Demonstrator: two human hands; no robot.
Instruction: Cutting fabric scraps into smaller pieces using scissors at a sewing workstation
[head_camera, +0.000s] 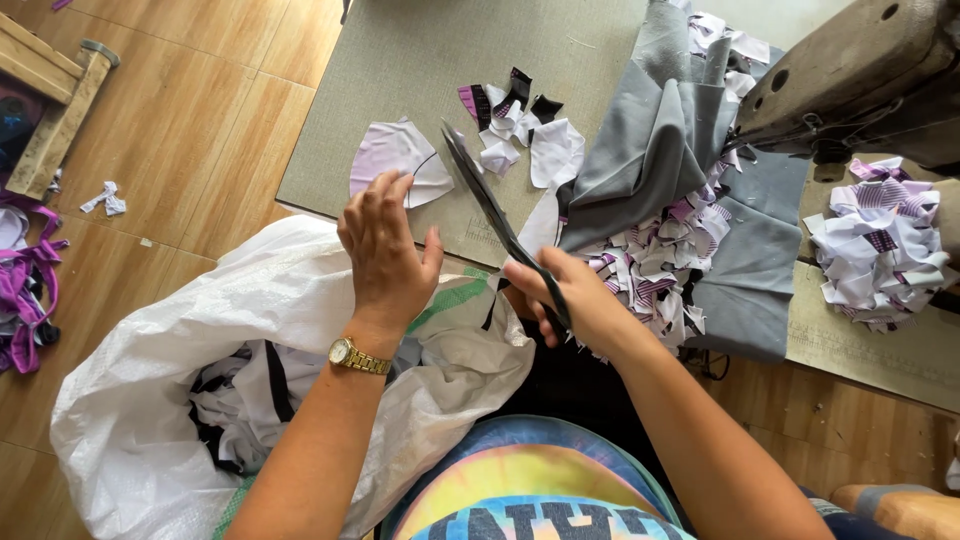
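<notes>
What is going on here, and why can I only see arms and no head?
The camera sits on the person's head and looks down, so you see only their two arms. The left hand, with a gold wristwatch, holds a curved pale purple fabric piece. The right hand holds big black scissors, blades pointing up across the table. On the table lie small fabric scraps, folded grey cloth and a heap of purple and white cut pieces. The brown metal thing at top right is a sewing machine. A big white sack with more fabric sits on the person's left.
</notes>
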